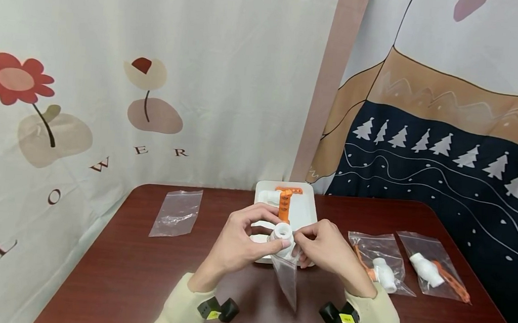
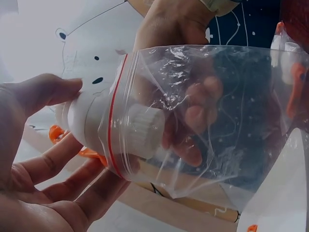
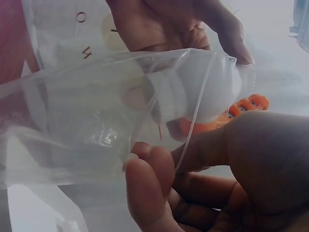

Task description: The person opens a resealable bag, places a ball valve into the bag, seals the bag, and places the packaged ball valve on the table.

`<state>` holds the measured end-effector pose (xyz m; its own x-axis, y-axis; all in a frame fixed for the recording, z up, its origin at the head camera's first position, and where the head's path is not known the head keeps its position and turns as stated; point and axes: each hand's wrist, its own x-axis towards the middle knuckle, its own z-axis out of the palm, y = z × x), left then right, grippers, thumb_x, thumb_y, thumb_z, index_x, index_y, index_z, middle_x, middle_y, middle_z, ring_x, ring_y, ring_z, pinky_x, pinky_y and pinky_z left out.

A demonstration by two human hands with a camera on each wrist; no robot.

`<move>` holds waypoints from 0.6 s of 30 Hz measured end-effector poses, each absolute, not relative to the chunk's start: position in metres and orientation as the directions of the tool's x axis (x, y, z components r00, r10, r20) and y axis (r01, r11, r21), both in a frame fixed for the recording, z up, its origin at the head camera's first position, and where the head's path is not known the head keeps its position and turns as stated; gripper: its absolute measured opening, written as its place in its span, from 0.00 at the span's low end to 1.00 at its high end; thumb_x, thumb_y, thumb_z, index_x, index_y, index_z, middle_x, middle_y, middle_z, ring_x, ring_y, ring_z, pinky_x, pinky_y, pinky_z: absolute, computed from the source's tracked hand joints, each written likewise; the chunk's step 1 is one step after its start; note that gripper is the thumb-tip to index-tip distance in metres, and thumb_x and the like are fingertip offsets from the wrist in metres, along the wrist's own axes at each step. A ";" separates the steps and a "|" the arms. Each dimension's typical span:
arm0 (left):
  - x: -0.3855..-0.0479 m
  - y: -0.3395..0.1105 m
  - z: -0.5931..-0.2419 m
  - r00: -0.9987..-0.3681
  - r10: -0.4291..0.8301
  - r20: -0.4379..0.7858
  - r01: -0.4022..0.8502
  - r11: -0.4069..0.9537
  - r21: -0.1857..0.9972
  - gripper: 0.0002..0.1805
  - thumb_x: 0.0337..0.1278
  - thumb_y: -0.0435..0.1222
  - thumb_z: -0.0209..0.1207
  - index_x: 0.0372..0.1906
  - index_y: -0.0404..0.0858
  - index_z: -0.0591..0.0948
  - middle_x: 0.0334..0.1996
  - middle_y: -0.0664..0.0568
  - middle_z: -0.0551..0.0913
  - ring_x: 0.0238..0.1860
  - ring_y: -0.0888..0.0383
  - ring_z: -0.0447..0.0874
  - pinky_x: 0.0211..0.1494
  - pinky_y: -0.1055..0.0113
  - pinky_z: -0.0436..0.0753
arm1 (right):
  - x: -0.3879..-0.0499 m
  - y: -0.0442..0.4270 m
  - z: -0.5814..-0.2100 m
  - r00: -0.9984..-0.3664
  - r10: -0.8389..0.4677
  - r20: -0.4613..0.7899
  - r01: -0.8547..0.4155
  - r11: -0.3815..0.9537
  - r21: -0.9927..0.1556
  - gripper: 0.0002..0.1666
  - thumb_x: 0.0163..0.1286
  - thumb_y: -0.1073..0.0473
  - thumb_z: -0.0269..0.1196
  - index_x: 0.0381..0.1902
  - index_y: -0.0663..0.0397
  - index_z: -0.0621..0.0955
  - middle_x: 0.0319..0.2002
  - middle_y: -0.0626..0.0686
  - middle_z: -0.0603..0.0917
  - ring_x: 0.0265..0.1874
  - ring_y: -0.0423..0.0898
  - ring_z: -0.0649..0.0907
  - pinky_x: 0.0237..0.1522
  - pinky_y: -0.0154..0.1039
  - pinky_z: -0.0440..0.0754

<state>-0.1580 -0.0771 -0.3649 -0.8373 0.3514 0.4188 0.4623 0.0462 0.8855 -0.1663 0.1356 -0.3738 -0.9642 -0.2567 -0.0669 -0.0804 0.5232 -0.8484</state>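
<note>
In the head view my left hand (image 1: pixel 239 241) grips a white plastic valve (image 1: pixel 283 230) between thumb and fingers; its orange handle (image 1: pixel 285 205) points away from me. A clear zip bag (image 1: pixel 287 285) surrounds the valve's lower end and hangs below it. My right hand (image 1: pixel 323 245) pinches the bag's edge beside the valve. The left wrist view shows the valve's ribbed end (image 2: pixel 145 130) inside the bag, past its red seal line, while the rounded body (image 2: pixel 84 118) is partly outside. In the right wrist view, thumb and fingers (image 3: pixel 147 186) hold the bag film.
Behind the hands stands a white tray (image 1: pixel 308 211) with an orange strip (image 1: pixel 295 190) and white parts in it. Two bagged white valves (image 1: pixel 384 275) (image 1: pixel 426 270) with orange pieces lie at right. A flat clear bag (image 1: pixel 176 213) lies at left on the brown table (image 1: pixel 118 272).
</note>
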 end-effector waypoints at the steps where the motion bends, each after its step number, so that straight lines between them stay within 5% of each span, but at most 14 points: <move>1: -0.158 -0.077 -0.365 -0.830 0.359 0.426 0.475 0.056 0.878 0.13 0.47 0.31 0.76 0.40 0.40 0.88 0.50 0.47 0.85 0.46 0.58 0.87 0.49 0.60 0.90 | -0.166 0.136 -0.373 -0.965 -0.253 -0.070 -0.075 0.521 -0.850 0.16 0.68 0.63 0.56 0.28 0.54 0.89 0.16 0.48 0.83 0.15 0.41 0.82 0.22 0.38 0.83; 18: -0.159 -0.077 -0.369 -0.734 0.439 0.519 0.633 0.166 0.756 0.11 0.46 0.35 0.77 0.35 0.44 0.86 0.39 0.53 0.86 0.37 0.63 0.86 0.45 0.64 0.89 | -0.165 0.134 -0.371 -0.977 -0.212 -0.018 -0.101 0.535 -0.839 0.19 0.72 0.58 0.60 0.21 0.52 0.87 0.13 0.47 0.80 0.15 0.42 0.81 0.20 0.37 0.80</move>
<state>-0.1588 -0.0770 -0.3693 -0.7338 0.4390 0.5185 0.6333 0.1657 0.7560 -0.1645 0.1337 -0.3707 -0.9770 -0.2125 -0.0179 -0.1011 0.5353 -0.8386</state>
